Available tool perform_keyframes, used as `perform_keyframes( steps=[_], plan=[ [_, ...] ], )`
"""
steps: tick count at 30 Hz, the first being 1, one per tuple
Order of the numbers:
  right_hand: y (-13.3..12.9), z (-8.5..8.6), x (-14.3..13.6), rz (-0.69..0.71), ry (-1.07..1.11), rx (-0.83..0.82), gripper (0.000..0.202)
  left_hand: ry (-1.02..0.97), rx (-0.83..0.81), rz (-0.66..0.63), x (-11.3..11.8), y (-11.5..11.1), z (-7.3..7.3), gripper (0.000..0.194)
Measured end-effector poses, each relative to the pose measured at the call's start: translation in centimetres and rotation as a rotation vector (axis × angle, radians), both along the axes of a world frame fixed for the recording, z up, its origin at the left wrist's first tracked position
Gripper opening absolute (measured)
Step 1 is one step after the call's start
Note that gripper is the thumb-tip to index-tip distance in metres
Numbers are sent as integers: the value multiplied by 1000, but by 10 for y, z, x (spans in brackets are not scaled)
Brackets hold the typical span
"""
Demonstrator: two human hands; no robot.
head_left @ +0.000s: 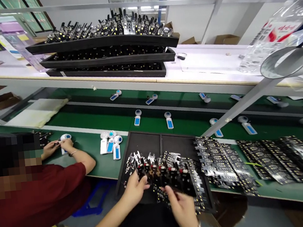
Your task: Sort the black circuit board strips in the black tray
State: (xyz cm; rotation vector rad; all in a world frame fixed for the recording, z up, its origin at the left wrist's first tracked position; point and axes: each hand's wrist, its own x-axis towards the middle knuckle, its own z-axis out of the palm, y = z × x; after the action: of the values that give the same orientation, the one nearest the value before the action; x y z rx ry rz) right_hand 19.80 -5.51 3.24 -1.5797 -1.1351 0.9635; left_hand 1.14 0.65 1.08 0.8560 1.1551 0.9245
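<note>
Black tray [154, 141] sits at the counter [97, 161] edge, near both hands; left hand [133, 192] and right hand [180, 205] pinch circuit boards [162, 171] heaped in it.

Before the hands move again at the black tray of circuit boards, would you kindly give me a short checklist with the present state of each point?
1. Left hand on the row of boards: ok, its fingers touch the row's left end.
2. Right hand on the row: ok, it grips the near edge at the right side.
3. Black tray flat on the green bench: ok, though its near edge overhangs the bench edge.
4. Far half of the tray free: ok, both compartments there look bare.
5. Loose boards on the right apart from the held row: not ok, they overlap the tray's right edge.
6. Boards seated in slots: cannot tell, too small.
</note>
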Motion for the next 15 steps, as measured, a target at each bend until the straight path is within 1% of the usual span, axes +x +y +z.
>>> perform_keyframes(
  steps=[2,4,6,9,11,15],
  plan=[
    [-3,4,-7,-1,-23,12,46,4,24,46,-1,-1,-4,56],
    [-4,5,-12,2,32,-36,51,-42,53,27,-2,-2,-4,54],
    [-5,1,-15,-5,10,-110,53,-49,73,10,-2,-4,-2,51],
    [-11,-9,-17,-22,-243,-142,50,31,43,31,-1,-6,-2,44],
    [-15,-14,-19,-15,-375,-121,47,76,58,67,1,-7,-4,42],
    [-18,-20,-23,-19,-469,-67,46,94,110,128,4,-12,-7,40]
  ],
)
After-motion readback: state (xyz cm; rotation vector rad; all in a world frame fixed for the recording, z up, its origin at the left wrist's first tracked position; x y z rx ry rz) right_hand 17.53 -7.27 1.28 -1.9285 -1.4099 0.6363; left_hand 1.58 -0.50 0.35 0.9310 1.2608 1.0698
